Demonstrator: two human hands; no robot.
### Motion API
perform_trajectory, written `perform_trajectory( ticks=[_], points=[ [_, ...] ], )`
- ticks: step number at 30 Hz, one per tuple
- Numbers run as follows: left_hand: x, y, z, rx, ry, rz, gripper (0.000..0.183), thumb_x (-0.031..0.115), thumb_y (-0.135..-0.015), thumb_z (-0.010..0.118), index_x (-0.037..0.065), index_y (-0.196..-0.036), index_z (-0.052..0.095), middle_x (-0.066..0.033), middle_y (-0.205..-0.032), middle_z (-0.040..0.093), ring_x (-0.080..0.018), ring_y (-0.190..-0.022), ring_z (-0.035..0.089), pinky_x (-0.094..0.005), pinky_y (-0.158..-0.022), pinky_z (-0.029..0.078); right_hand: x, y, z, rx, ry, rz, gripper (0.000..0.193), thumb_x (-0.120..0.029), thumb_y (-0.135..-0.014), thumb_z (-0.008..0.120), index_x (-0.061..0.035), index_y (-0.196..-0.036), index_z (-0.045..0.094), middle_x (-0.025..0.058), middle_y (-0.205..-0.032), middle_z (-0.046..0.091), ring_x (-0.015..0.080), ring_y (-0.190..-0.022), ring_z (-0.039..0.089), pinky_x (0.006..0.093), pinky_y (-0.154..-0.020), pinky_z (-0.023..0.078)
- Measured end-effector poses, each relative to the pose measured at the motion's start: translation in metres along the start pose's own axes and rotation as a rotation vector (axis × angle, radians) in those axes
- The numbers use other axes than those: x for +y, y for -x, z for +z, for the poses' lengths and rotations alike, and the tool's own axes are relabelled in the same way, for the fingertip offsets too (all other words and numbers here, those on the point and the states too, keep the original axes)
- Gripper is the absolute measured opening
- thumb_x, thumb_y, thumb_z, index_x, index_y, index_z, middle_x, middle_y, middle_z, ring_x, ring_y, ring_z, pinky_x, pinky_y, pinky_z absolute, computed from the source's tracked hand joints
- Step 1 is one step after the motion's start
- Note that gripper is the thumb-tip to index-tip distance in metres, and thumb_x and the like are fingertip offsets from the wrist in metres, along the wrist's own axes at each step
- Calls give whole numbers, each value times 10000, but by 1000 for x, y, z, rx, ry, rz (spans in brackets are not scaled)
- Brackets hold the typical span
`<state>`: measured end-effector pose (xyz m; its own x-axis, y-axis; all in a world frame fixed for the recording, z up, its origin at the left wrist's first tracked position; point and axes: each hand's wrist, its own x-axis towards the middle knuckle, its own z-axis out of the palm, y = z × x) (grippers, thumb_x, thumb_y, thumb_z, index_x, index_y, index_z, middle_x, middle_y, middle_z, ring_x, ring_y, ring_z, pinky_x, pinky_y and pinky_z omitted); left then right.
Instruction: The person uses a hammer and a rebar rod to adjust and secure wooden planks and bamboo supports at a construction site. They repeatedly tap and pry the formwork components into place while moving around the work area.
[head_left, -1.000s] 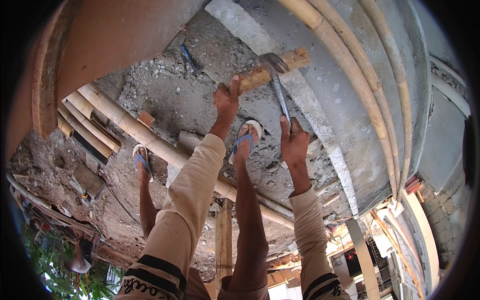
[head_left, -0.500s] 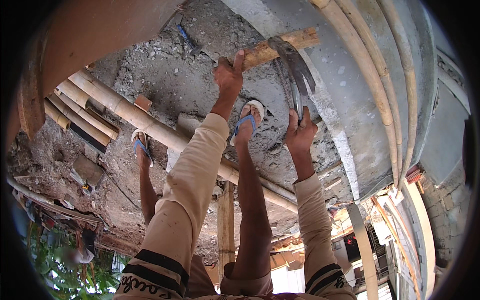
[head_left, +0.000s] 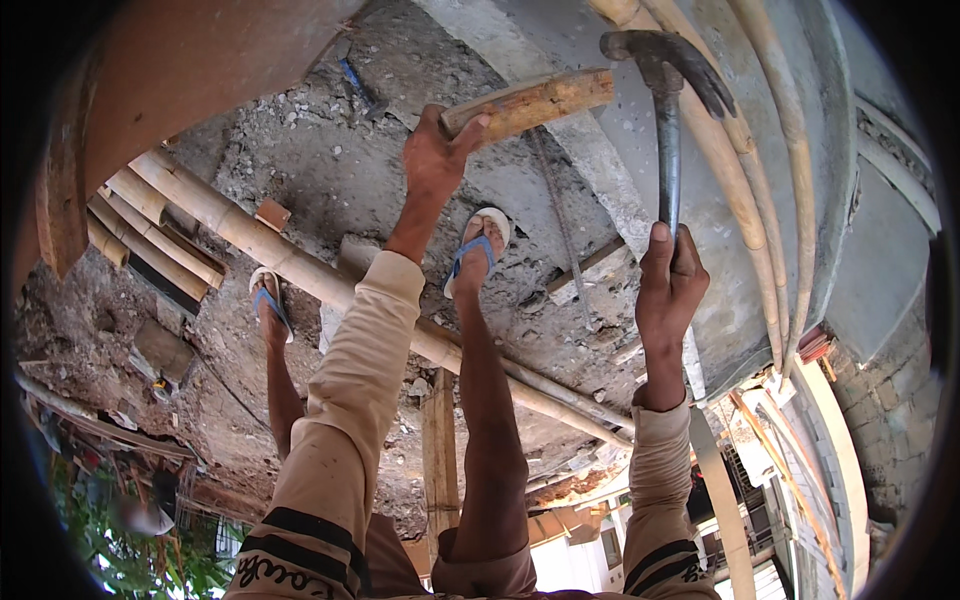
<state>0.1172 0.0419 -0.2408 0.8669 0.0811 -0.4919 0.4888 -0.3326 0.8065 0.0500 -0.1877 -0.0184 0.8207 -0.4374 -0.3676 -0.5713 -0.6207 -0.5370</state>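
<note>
My left hand (head_left: 435, 155) grips one end of a short wooden piece (head_left: 540, 105), thumb along its side. The wood points away to the right over the grey concrete. In my right hand (head_left: 668, 275) is a claw hammer (head_left: 668, 150), held by the lower part of its handle. Its dark head is raised to the right of the wood's far end and apart from it; the claw curves to the right. Beyond my left hand, a blue-handled hammer (head_left: 360, 85) lies on the rubble ground.
A long bamboo pole (head_left: 250, 228) crosses the ground before my sandalled feet, with several shorter bamboo lengths (head_left: 150, 235) at left. Bamboo poles (head_left: 770, 190) lean along the grey wall at right. A reddish-brown panel (head_left: 200, 70) fills the upper left. A thin rod (head_left: 560, 195) lies on the rubble.
My right hand has swung the claw hammer up and to the right, away from the wood. My left hand and the wooden piece have shifted slightly left in the view.
</note>
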Motion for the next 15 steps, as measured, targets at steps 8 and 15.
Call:
perform_trajectory(
  ticks=[8,15],
  points=[
    [12,-8,1,-29,49,-45,598,467,-865,798,-81,-1009,608,-163,-828,691,-186,-745,703,-341,-651,577,51,3,51,157,-58,-65,547,-528,-1045,489,-13,-868,538,86,-531,458,176,-468,489,352,-462,377],
    [1,4,0,-33,-51,-72,694,612,-842,750,-61,-968,634,-136,-791,675,-200,-733,658,-363,-663,527,35,0,33,157,-28,123,486,-442,-1062,517,-23,-819,561,62,-560,480,135,-506,483,347,-482,355]
  ],
)
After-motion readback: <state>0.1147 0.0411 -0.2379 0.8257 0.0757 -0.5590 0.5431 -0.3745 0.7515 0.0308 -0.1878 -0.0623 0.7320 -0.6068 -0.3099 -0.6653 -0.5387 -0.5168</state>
